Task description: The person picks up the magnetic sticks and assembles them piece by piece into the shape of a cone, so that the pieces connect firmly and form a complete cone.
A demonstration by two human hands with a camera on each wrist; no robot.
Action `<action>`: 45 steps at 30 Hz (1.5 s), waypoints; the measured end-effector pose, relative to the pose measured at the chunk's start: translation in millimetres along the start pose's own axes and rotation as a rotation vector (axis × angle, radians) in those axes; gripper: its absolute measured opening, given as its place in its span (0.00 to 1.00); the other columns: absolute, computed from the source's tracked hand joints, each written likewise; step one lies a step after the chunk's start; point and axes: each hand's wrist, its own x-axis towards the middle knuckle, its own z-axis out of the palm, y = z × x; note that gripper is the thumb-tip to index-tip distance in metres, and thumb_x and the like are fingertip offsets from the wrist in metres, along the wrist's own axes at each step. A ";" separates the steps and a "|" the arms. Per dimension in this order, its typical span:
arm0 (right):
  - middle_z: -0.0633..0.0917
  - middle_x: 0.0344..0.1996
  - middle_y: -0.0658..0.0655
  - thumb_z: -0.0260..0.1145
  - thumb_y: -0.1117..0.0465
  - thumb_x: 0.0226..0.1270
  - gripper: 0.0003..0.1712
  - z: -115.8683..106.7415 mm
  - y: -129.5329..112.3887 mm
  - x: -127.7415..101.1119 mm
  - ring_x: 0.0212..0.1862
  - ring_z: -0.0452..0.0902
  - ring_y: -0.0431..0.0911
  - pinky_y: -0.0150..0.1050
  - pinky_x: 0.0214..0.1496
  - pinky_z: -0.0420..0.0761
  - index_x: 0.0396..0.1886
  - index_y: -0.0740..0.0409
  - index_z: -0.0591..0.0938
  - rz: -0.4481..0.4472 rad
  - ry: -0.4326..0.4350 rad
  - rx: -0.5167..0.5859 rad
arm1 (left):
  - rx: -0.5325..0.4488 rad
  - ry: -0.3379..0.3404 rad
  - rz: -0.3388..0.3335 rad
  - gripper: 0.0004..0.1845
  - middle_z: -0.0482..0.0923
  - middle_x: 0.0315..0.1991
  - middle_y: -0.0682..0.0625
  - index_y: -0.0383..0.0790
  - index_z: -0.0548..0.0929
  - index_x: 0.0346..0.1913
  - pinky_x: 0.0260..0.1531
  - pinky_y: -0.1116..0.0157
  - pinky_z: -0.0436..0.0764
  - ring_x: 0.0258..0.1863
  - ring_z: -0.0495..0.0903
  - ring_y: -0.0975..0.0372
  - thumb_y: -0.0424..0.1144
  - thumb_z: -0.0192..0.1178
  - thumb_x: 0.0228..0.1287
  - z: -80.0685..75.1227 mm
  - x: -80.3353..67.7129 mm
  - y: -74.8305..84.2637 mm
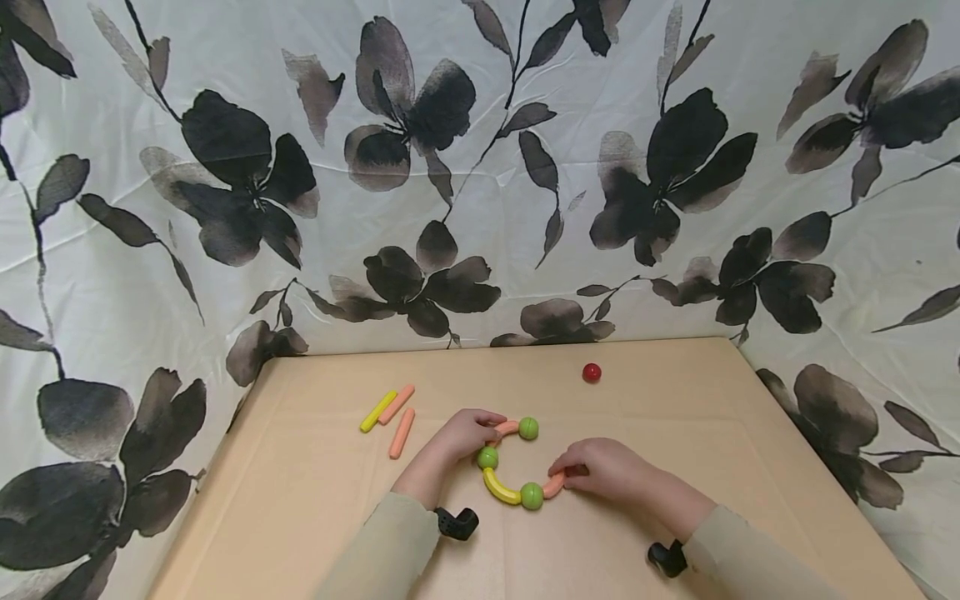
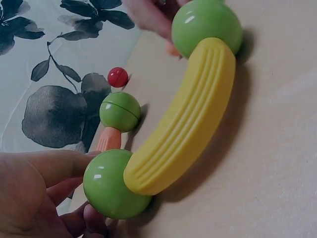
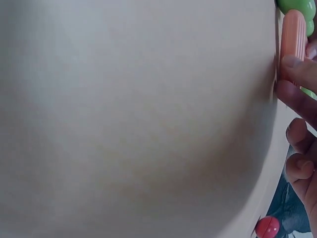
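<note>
On the board, a curved chain of toy pieces joins green balls with ribbed sticks. A yellow curved stick [image 1: 500,488] links a green ball [image 1: 487,457] at the left to another green ball [image 1: 532,496] at the front. My left hand [image 1: 467,435] grips the salmon stick [image 1: 507,427] behind the left ball, its fingers partly hiding it. That stick's far end meets a third green ball [image 1: 528,428]. With thumb and finger, my right hand [image 1: 606,468] pinches a salmon stick [image 3: 293,39] at the front ball's right side.
At the back left lie a yellow stick [image 1: 378,412] and two salmon sticks, one of them [image 1: 402,433] apart from the others. A red ball [image 1: 592,372] sits near the board's back edge. Floral cloth [image 1: 525,208] hangs behind the board.
</note>
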 end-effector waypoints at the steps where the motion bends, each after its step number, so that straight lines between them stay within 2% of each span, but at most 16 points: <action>1: 0.84 0.41 0.35 0.71 0.53 0.65 0.12 -0.7 1.6 1.6 0.44 0.79 0.33 0.41 0.51 0.80 0.48 0.39 0.88 0.001 0.010 -0.008 | 0.003 0.000 0.000 0.16 0.82 0.40 0.49 0.40 0.85 0.55 0.31 0.68 0.77 0.34 0.78 0.61 0.33 0.62 0.65 -0.1 0.1 0.1; 12: 0.84 0.42 0.38 0.70 0.57 0.67 0.15 -4.4 10.6 15.8 0.44 0.78 0.35 0.40 0.51 0.80 0.53 0.44 0.87 0.003 0.073 0.012 | 0.027 0.003 -0.010 0.16 0.82 0.44 0.48 0.40 0.85 0.56 0.33 0.67 0.77 0.36 0.78 0.61 0.33 0.62 0.65 0.7 -1.2 2.8; 17: 0.83 0.43 0.39 0.70 0.59 0.66 0.15 -7.0 9.4 19.3 0.45 0.78 0.37 0.42 0.52 0.79 0.52 0.44 0.87 0.016 0.085 0.041 | 0.029 0.007 0.014 0.16 0.82 0.44 0.47 0.40 0.85 0.55 0.33 0.66 0.77 0.36 0.77 0.60 0.33 0.63 0.65 1.0 -1.0 2.2; 21: 0.83 0.42 0.39 0.70 0.58 0.65 0.16 -6.5 10.0 18.1 0.40 0.76 0.37 0.38 0.47 0.79 0.53 0.44 0.87 0.041 0.093 0.061 | 0.018 0.005 0.022 0.16 0.82 0.43 0.47 0.39 0.85 0.55 0.32 0.67 0.77 0.35 0.77 0.61 0.33 0.63 0.65 1.7 -0.8 1.6; 26: 0.80 0.37 0.37 0.70 0.53 0.66 0.18 -7.2 8.4 15.6 0.34 0.72 0.37 0.34 0.39 0.76 0.56 0.42 0.85 0.138 0.108 0.102 | 0.028 0.006 0.015 0.16 0.83 0.46 0.48 0.40 0.86 0.55 0.34 0.67 0.77 0.38 0.78 0.61 0.34 0.63 0.65 0.7 -0.7 1.0; 30: 0.78 0.36 0.37 0.70 0.50 0.66 0.19 -8.5 6.1 15.4 0.34 0.72 0.37 0.35 0.40 0.76 0.56 0.41 0.84 0.195 0.123 0.133 | 0.026 0.011 0.008 0.16 0.82 0.45 0.47 0.40 0.85 0.55 0.34 0.67 0.77 0.38 0.78 0.61 0.34 0.63 0.66 -0.3 -1.3 0.5; 36: 0.78 0.33 0.42 0.72 0.48 0.63 0.22 -5.9 2.0 19.6 0.34 0.72 0.40 0.38 0.38 0.75 0.55 0.47 0.84 0.257 0.140 0.174 | 0.012 0.016 0.005 0.16 0.82 0.44 0.48 0.40 0.85 0.56 0.35 0.67 0.77 0.37 0.77 0.61 0.34 0.63 0.66 0.3 -0.5 -2.6; 40: 0.77 0.29 0.44 0.74 0.45 0.59 0.24 -0.6 -0.9 23.6 0.33 0.70 0.41 0.39 0.37 0.72 0.52 0.50 0.85 0.333 0.145 0.182 | 0.008 0.015 0.006 0.16 0.82 0.45 0.48 0.40 0.85 0.56 0.34 0.67 0.77 0.37 0.77 0.61 0.34 0.63 0.66 0.8 -0.2 -3.5; 45: 0.75 0.22 0.47 0.74 0.42 0.56 0.20 4.3 -5.9 28.2 0.27 0.69 0.42 0.39 0.32 0.68 0.42 0.49 0.85 0.405 0.161 0.160 | 0.002 0.012 0.001 0.16 0.82 0.46 0.47 0.40 0.85 0.56 0.34 0.67 0.77 0.37 0.78 0.61 0.34 0.62 0.66 1.2 0.2 -2.2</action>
